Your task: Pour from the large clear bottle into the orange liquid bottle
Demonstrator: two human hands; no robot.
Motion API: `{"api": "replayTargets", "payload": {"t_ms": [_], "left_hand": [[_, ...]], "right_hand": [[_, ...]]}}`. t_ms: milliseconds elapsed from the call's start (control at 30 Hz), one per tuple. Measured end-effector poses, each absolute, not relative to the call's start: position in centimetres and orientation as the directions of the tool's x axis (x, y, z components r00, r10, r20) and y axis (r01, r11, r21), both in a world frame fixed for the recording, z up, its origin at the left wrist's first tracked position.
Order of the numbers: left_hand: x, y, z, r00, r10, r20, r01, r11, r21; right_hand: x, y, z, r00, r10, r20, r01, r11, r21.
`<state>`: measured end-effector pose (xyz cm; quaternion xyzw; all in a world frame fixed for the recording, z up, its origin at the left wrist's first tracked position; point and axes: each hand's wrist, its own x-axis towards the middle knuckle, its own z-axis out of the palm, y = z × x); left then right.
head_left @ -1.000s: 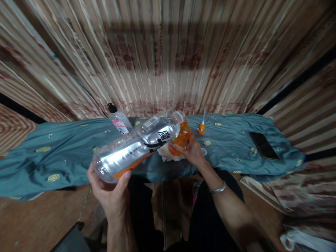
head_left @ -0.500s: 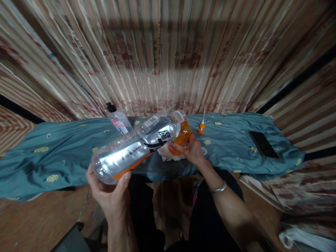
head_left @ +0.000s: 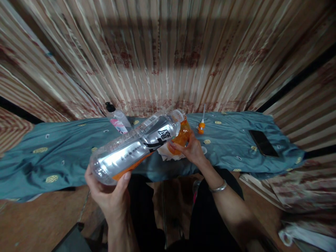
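A large clear bottle (head_left: 136, 148) with a silver and orange label lies tilted across the view, its neck up and to the right. My left hand (head_left: 111, 190) is wrapped round its base. The neck meets the mouth of a small orange bottle (head_left: 183, 133), which my right hand (head_left: 193, 150) grips from the right. Under the orange bottle is a crumpled white cloth (head_left: 168, 154). Behind them to the right, an orange pump top (head_left: 201, 127) stands with its thin tube pointing up. Whether liquid passes between the bottles is too unclear to tell.
A clear pump bottle (head_left: 119, 120) with a black top is at the back left. A black phone (head_left: 263, 143) lies on the right of the teal cloth-covered table (head_left: 228, 140). A small clear disc (head_left: 204, 150) is beside my right hand. Striped curtains hang behind.
Both hands keep their holds. The base of the large bottle has shifted very slightly left; otherwise the scene looks the same.
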<state>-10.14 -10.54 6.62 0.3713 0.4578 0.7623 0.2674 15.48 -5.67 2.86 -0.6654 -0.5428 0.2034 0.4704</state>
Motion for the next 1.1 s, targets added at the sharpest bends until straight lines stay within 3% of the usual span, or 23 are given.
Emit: {"api": "replayTargets", "payload": {"t_ms": [767, 1100], "left_hand": [[-10.08, -10.48, 6.87, -0.571, 0.748, 0.336, -0.105, -0.473, 0.875], [-10.10, -10.65, 6.46, -0.578, 0.734, 0.356, -0.039, -0.461, 0.887]], "right_hand": [[15.48, -5.65, 2.91, 0.313, 0.913, 0.262, 0.575, 0.037, -0.817], [15.49, -5.65, 2.95, 0.330, 0.918, 0.220, 0.557, -0.001, -0.830]]}}
